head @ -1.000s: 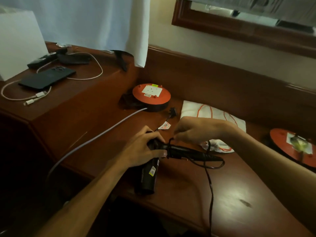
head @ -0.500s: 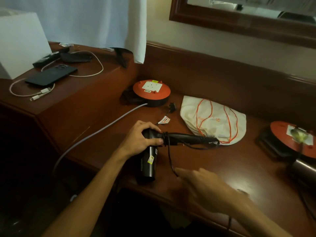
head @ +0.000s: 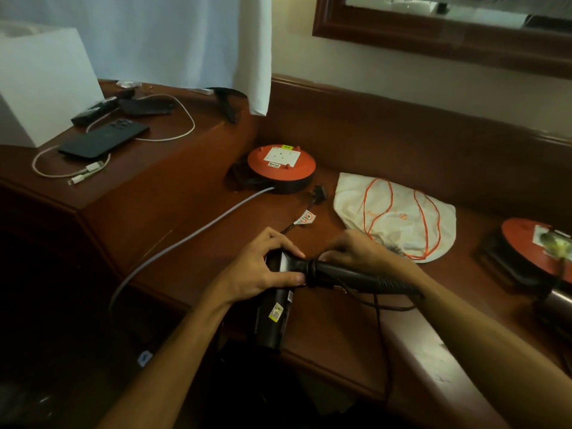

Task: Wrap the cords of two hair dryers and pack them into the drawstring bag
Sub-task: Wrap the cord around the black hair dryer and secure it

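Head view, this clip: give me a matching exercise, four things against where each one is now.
Things:
1. hair dryer
2. drawstring bag
3. phone
4. orange cable reel

Places:
A. raised shelf, far left
B. held by the left hand at the desk's front edge
C. flat on the desk, beyond the right hand
D. back of the desk, by the corner

Pairs: 1-B, 2-C, 3-A, 4-D

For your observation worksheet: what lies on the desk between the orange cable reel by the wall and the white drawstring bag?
In the head view, a black plug lies between the orange cable reel and the drawstring bag, its thin cord bearing a white tag.
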{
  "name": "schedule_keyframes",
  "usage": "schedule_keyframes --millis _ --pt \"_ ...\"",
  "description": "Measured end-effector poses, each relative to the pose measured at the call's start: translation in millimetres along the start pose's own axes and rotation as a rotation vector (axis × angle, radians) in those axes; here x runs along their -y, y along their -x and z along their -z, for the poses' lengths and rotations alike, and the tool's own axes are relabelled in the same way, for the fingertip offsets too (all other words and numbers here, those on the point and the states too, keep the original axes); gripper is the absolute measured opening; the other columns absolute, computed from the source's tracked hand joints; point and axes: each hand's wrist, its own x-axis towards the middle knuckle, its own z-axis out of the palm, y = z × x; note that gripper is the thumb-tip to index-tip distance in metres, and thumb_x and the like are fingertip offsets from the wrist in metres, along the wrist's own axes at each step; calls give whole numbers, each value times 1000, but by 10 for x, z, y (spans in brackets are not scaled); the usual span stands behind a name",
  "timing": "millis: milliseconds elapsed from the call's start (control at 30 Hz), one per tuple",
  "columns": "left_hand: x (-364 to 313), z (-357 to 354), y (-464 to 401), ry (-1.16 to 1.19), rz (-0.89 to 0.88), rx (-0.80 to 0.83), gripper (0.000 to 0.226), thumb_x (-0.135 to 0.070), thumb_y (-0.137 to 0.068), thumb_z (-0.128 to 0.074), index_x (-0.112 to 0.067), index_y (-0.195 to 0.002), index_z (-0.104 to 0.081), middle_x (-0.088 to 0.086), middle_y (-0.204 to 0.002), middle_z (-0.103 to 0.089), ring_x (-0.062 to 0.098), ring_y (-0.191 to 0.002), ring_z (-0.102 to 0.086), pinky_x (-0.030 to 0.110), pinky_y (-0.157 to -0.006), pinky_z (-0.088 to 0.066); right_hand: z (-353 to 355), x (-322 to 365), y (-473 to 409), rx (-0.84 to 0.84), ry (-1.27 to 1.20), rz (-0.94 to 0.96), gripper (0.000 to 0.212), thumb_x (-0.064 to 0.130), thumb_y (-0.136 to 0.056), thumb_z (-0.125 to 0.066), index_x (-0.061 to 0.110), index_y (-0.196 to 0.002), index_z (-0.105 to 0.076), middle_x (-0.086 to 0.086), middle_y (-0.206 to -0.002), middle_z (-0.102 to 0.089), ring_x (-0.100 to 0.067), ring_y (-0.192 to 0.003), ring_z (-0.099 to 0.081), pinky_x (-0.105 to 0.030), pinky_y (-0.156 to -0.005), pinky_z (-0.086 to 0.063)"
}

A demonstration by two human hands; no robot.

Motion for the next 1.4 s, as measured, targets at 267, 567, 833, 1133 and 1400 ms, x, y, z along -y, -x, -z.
schedule_keyframes --millis 267,567,833,1133,1400 --pt "-161 -167 -230 -704 7 137 62 -72 -79 -62 -38 -130 -53 -9 -122 -42 14 -123 -32 32 -105 -23 280 247 51 4 -108 -44 29 24 -97 -65 9 -75 -72 4 -63 -63 -8 -56 -56 -22 -52 -41" --pt "-153 -191 -144 -518 122 52 38 -68 -88 -57 -54 -122 -48 -8 -117 -37 14 -114 -37 45 -93 -49 513 331 270 104 -97 -80 28 18 -101 -54 10 -81 -70 -6 -69 -61 -15 -59 -51 -34 -57 -40" --pt "-133 -168 -145 -446 137 -23 38 -62 -88 -62 -52 -125 -58 -7 -114 -37 14 -111 -37 35 -91 -41 681 156 405 -91 -159 -146 23 25 -98 -62 17 -83 -77 -9 -73 -70 -21 -62 -59 -41 -59 -47" --pt "-298 -348 -282 -713 117 102 47 -67 -82 -63 -55 -127 -58 -6 -113 -37 20 -113 -36 43 -91 -44 481 376 229 143 -115 -108 25 12 -99 -55 2 -84 -73 0 -65 -56 -8 -55 -47 -24 -53 -38" --pt "-224 -224 -187 -583 210 9 45 -63 -91 -55 -61 -136 -47 -4 -117 -32 21 -111 -35 46 -98 -43 674 320 439 202 -135 -69 20 16 -101 -55 12 -103 -74 -1 -64 -63 -4 -51 -57 -22 -51 -43"
